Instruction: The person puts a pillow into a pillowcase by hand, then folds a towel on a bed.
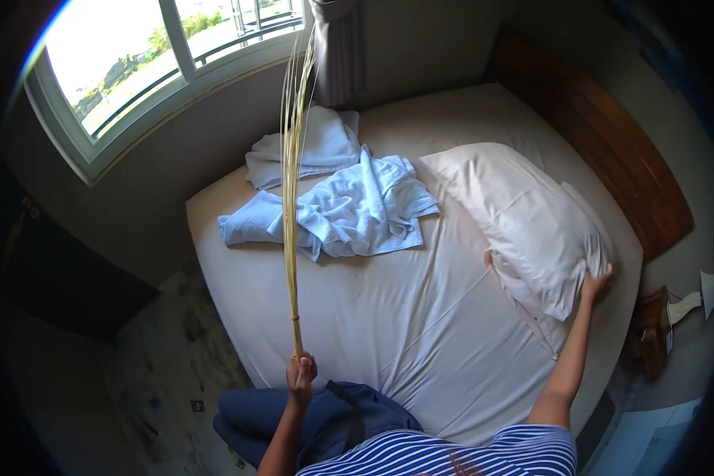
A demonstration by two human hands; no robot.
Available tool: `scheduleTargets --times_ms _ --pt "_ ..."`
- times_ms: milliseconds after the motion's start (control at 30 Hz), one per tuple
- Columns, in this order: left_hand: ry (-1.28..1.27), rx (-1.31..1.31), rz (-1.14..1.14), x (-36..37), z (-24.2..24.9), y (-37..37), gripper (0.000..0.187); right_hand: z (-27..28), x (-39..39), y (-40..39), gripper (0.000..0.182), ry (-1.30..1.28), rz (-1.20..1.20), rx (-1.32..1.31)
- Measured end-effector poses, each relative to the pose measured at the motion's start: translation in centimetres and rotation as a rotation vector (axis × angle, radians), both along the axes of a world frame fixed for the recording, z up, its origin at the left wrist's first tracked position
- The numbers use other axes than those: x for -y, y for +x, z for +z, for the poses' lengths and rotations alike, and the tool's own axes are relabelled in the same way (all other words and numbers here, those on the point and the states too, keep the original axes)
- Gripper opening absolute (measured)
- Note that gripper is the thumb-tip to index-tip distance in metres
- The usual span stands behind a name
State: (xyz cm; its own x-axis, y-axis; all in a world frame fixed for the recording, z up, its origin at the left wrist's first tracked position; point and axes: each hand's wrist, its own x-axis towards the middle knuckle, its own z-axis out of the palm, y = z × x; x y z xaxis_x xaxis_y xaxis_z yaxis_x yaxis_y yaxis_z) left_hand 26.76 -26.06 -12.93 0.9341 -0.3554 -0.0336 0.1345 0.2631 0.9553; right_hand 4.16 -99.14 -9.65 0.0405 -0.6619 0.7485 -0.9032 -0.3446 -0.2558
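Observation:
My left hand (301,374) is wrapped round the bound lower end of a stick broom (292,230), made of long thin yellow bristles. It points upright, its loose tips fanning out in front of the window. At the right of the bed, my right hand (597,281) grips the near corner of a pale pillow (523,226), whose cloth bunches at the fingers. A blue towel (365,210) lies crumpled on the bed beyond the broom, with a paler folded cloth (313,147) behind it. A loose pinkish cloth edge (531,313) shows beneath the pillow.
The bed (357,309) has a light, creased sheet and a wooden headboard (603,135) at the right. A window (166,59) with a grey curtain (339,51) is at the back. A small wooden stand (653,333) stands near the bed's right side. Marbled floor (178,365) lies left.

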Motion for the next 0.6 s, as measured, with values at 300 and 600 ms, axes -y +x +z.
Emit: scheduleTargets --times_ms 300,600 --pt "0.618 0.592 0.274 0.2 -3.8 -4.2 0.025 -3.3 -55.3 23.0 0.039 0.949 1.629 0.341" --pt "0.626 0.192 0.575 -15.3 1.8 -9.9 0.075 1.8 -79.0 29.6 0.013 2.156 2.120 0.242"
